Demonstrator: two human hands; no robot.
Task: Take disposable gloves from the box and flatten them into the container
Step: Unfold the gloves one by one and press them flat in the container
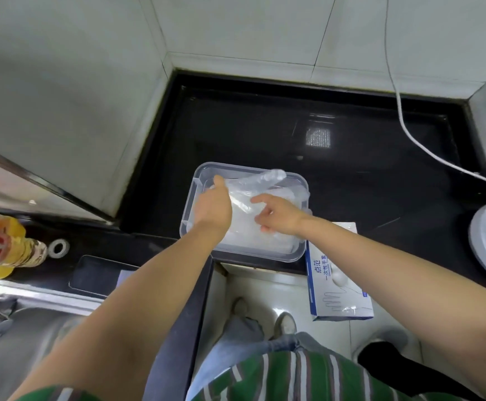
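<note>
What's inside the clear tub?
In the tub, the left hand holds a see-through glove and the right hand touches it, over a whitish pile of gloves. Hands and glove cover much of the pile, so their number cannot be told.

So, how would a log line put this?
phase: flattening | left hand: grips glove | right hand: touches glove | glove: over container | box: beside container
</note>
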